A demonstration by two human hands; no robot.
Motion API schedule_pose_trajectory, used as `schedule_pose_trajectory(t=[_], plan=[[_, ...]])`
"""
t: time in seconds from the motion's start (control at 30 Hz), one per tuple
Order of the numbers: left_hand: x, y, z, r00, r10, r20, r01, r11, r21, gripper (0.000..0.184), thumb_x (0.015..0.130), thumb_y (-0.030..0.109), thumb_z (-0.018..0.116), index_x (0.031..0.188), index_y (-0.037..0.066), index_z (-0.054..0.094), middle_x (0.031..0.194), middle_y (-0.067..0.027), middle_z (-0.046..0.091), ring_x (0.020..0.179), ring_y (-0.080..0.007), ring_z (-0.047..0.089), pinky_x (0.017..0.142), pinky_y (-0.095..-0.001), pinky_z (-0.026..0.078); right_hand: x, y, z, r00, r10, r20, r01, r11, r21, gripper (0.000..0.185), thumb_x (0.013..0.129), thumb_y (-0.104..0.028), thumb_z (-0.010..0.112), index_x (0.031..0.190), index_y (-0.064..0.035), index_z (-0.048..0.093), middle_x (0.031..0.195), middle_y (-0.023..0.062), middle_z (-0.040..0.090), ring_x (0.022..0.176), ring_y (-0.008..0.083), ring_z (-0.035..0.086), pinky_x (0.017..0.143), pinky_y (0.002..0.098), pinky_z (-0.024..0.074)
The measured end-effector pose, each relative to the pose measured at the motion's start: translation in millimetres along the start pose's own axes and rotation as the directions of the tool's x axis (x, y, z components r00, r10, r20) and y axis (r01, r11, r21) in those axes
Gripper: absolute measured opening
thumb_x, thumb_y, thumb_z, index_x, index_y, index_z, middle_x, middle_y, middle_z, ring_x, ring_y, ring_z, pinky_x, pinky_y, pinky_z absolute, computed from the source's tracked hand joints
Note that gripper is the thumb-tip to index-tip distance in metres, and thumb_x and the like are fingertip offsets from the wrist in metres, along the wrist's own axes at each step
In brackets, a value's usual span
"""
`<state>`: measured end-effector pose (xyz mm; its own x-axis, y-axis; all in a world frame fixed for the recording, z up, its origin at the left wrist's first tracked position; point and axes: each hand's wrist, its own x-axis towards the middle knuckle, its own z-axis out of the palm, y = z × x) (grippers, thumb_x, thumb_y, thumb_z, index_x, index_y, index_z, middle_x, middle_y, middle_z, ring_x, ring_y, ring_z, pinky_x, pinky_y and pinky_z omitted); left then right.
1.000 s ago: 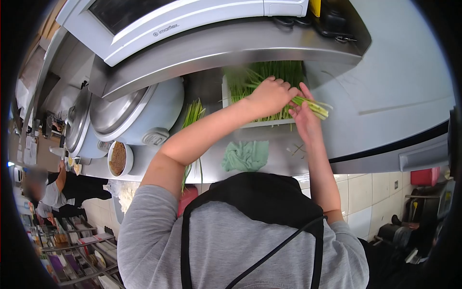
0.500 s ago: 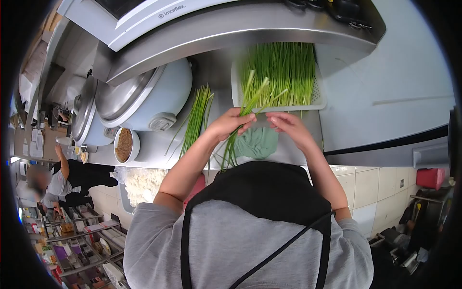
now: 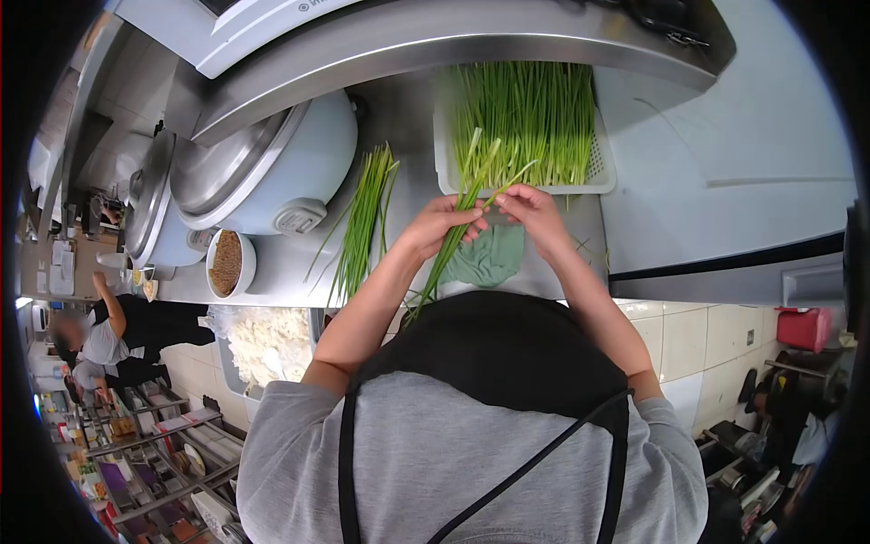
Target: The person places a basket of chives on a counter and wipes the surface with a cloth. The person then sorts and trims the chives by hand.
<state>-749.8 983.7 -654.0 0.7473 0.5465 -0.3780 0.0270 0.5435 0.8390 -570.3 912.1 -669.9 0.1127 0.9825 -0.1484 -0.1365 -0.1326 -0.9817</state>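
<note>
My left hand [image 3: 439, 223] is closed round a small bunch of green stalks [image 3: 462, 208], their pale ends pointing up and the leafy ends hanging toward the apron. Beside it, my right hand [image 3: 528, 213] has its fingertips pinched on a single stalk [image 3: 513, 181] at the bunch's right side. Just above both hands, a white perforated tray [image 3: 600, 172] holds many more green stalks [image 3: 535, 122]. Another bunch [image 3: 364, 222] lies on the steel counter to the left. A crumpled green cloth [image 3: 487, 258] lies below my hands, partly hidden by them.
Two large cookers [image 3: 317, 159] with metal lids and a bowl of brown grains [image 3: 225, 264] stand at the left. A raised steel shelf [image 3: 390, 59] spans the counter's back. A tub of white food [image 3: 272, 344] sits lower left; another person [image 3: 113, 331] stands far left.
The bunch went from over the tray down toward my body and is now in my left hand, pale ends up. My right hand let go, then closed on one stalk.
</note>
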Motion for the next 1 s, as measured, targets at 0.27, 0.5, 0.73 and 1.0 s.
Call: schedule_pose_trajectory(t=[0.27,0.5,0.73,1.0], plan=[[-2,15,7,0.997,-0.058,-0.059,0.058,0.998,-0.002,0.022,0.079,0.015,0.061,0.093,0.000,0.056,0.076,-0.0092,0.061,0.059,-0.0111,0.055,0.054,-0.0220,0.044,5,1,1,0.999,-0.041,-0.017,0.041,0.999,0.034,0.016,0.083,-0.018,0.057,0.090,-0.0037,0.059,0.082,-0.0003,0.059,0.075,0.0078,0.053,0.065,0.0211,0.0407],[3,9,4,0.992,0.027,-0.124,-0.017,0.996,0.082,0.015,0.077,0.008,0.061,0.089,0.000,0.056,0.074,-0.0086,0.061,0.057,-0.0106,0.054,0.052,-0.0217,0.043,5,-7,3,0.987,-0.038,-0.159,0.038,0.999,-0.002,0.017,0.081,-0.018,0.059,0.089,-0.0028,0.061,0.078,0.0001,0.059,0.071,0.0076,0.053,0.064,0.0207,0.0405],[1,8,3,0.989,0.070,-0.128,-0.049,0.985,0.166,0.012,0.077,0.007,0.061,0.085,0.001,0.056,0.072,-0.0082,0.060,0.057,-0.0105,0.053,0.051,-0.0215,0.041,9,-5,-7,0.976,-0.095,-0.197,0.083,0.994,-0.067,0.016,0.077,-0.016,0.063,0.079,-0.0001,0.062,0.064,-0.0002,0.056,0.058,0.0060,0.048,0.055,0.0193,0.0384],[-4,11,4,0.994,0.039,-0.106,-0.016,0.979,0.205,0.014,0.077,0.008,0.061,0.087,-0.001,0.058,0.072,-0.0074,0.060,0.057,-0.0095,0.053,0.052,-0.0205,0.041,-5,-22,-25,0.958,-0.081,-0.275,0.049,0.991,-0.121,0.014,0.078,-0.017,0.061,0.082,-0.0036,0.062,0.070,-0.0011,0.058,0.065,0.0062,0.050,0.061,0.0194,0.0382]])
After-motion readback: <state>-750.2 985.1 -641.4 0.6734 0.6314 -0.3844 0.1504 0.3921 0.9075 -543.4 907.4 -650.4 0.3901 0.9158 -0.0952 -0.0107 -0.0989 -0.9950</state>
